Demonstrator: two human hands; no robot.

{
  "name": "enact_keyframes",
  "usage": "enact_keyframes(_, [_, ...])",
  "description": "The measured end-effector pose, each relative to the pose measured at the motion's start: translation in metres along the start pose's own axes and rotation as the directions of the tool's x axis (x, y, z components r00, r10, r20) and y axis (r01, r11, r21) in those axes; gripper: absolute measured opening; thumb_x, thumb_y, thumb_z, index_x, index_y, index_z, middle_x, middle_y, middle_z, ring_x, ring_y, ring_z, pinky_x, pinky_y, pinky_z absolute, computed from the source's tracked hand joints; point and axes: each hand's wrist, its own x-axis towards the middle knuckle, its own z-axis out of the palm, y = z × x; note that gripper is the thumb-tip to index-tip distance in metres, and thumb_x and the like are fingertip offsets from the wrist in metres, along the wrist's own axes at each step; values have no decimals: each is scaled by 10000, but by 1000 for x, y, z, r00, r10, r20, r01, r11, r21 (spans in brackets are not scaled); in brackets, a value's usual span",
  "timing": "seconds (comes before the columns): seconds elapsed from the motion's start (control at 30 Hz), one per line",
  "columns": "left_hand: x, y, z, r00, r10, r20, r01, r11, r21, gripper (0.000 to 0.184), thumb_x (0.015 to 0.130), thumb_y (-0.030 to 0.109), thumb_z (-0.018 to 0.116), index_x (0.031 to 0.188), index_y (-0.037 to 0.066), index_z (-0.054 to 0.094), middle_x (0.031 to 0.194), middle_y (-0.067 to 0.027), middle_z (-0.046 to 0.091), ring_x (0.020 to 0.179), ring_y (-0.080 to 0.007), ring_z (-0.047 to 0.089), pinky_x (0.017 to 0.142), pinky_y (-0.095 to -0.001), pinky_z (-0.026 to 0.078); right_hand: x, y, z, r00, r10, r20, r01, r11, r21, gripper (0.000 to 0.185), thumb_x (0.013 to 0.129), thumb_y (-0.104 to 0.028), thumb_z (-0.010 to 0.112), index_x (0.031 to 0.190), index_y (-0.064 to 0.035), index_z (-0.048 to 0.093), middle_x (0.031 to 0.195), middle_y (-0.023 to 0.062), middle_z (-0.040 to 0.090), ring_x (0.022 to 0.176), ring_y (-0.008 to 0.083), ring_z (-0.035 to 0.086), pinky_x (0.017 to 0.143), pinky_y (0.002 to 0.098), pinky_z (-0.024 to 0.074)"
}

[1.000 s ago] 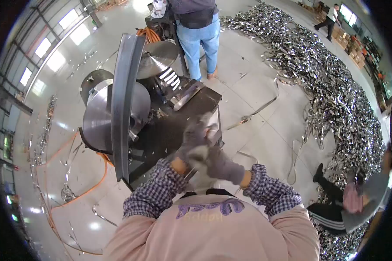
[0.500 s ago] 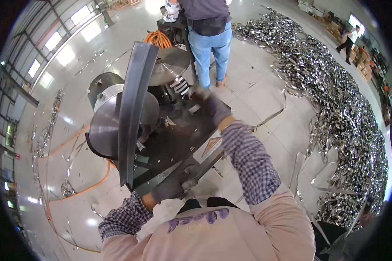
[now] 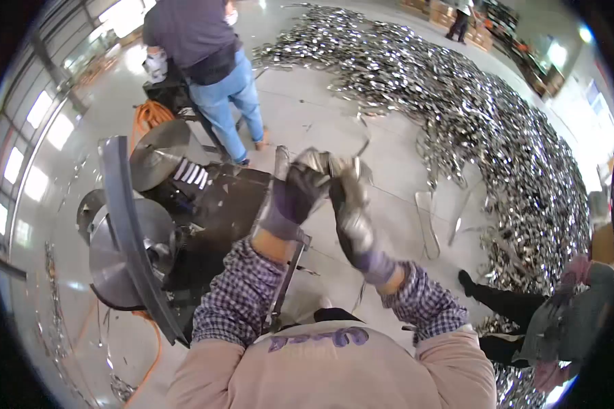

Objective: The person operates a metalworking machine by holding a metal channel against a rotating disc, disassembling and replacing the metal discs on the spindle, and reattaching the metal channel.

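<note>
My left hand (image 3: 295, 194), in a dark glove with a purple cuff, is raised in front of me beside the machine's edge, its fingers curled. Close against it is my right hand (image 3: 353, 215), also gloved, its fingers bent toward the left. Something greyish and shiny (image 3: 324, 163) shows where the fingertips meet, but blur hides what it is. To the left stands the machine with a black, debris-strewn bed (image 3: 232, 198), an upper metal disc (image 3: 158, 155), a lower disc (image 3: 112, 262) and an upright curved dark bar (image 3: 126, 221). A row of bright strips (image 3: 191, 173) sits under the upper disc.
A large heap of shiny metal strips (image 3: 457, 109) spreads across the floor on the right. A co-worker (image 3: 205, 61) stands beyond the machine; another person (image 3: 559, 320) is at lower right. An orange hose (image 3: 153, 114) lies coiled behind the discs.
My view has swung right, so the machine sits further left. My left hand has come up from the machine's near edge; my right hand has left the bed, and both now meet.
</note>
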Motion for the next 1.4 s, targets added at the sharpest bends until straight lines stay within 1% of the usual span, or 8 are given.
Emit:
enact_keyframes(0.13, [-22, 33, 1, 961, 122, -249, -27, 934, 355, 241, 896, 209, 542, 1029, 9, 564, 924, -126, 616, 874, -246, 604, 774, -377, 505, -80, 6, -89, 651, 753, 97, -357, 417, -836, 515, 912, -229, 498, 1350, -20, 324, 1391, 148, 359, 1310, 237, 308, 1078, 349, 258])
enact_keyframes(0.3, [-130, 58, 102, 821, 102, -562, 38, 972, 231, 312, 918, 231, 450, 1009, -48, 556, 848, -172, 615, 764, -275, 618, 708, -336, 527, -46, 90, -88, 729, 573, 375, -635, 770, 59, 647, 889, -527, 425, 1280, -12, 409, 1295, 162, 457, 1129, 260, 499, 981, 419, 390])
enact_keyframes(0.6, [-360, 90, 149, 632, 372, -680, 495, 481, 724, 294, 754, 151, 687, 930, -69, 604, 938, -138, 635, 849, -222, 620, 746, -330, 495, 212, 26, 47, 725, 615, 311, -585, 787, -194, 781, 836, -612, 441, 1233, 60, 431, 1266, 285, 444, 1172, 441, 437, 984, 594, 334])
enact_keyframes(0.83, [-505, 110, 163, 170, 909, -381, 135, 362, 923, 184, 763, 148, 678, 787, 0, 571, 852, -121, 619, 782, -234, 601, 763, -370, 498, 334, 48, 209, 584, 260, 769, 636, 442, -632, 360, 854, -176, 548, 1185, -42, 500, 1099, 143, 583, 1029, 245, 568, 883, 389, 470])
enact_keyframes(1.0, [-594, 127, 108, -34, 811, -583, 555, 501, 664, 151, 812, 154, 642, 871, 18, 613, 864, -123, 628, 728, -199, 615, 718, -343, 503, 367, 112, 244, 658, 597, 458, -314, 771, -554, 448, 818, -492, 542, 1041, -106, 595, 919, 158, 634, 889, 299, 609, 850, 526, 449])
enact_keyframes(1.03, [-580, 128, 94, 530, 830, -172, 731, -344, 590, 164, 827, 105, 608, 957, 5, 616, 912, -131, 637, 802, -183, 626, 742, -316, 501, 370, 114, 242, 736, 570, 364, -283, 748, -600, 425, 841, -431, 520, 1111, -105, 560, 1005, 147, 613, 945, 276, 595, 863, 471, 459])
enact_keyframes(1.17, [-442, 117, 117, 235, 949, 209, 734, -314, 602, 336, 773, 20, 625, 1105, 6, 576, 1046, -164, 612, 882, -258, 630, 771, -332, 497, 424, 101, 192, 862, 476, 173, -201, 636, -745, 373, 906, -267, 442, 1245, -125, 504, 1197, 92, 571, 1035, 201, 580, 908, 350, 467])
enact_keyframes(1.4, [-312, 163, 111, 807, 569, 157, 486, -792, 370, 537, 834, -34, 512, 1343, -16, 343, 1217, -208, 527, 1072, -335, 556, 888, -417, 459, 417, 96, 104, 881, 464, -96, -451, 759, -469, 392, 917, -323, 428, 1188, -64, 544, 1164, 94, 598, 1072, 219, 566, 926, 366, 458])
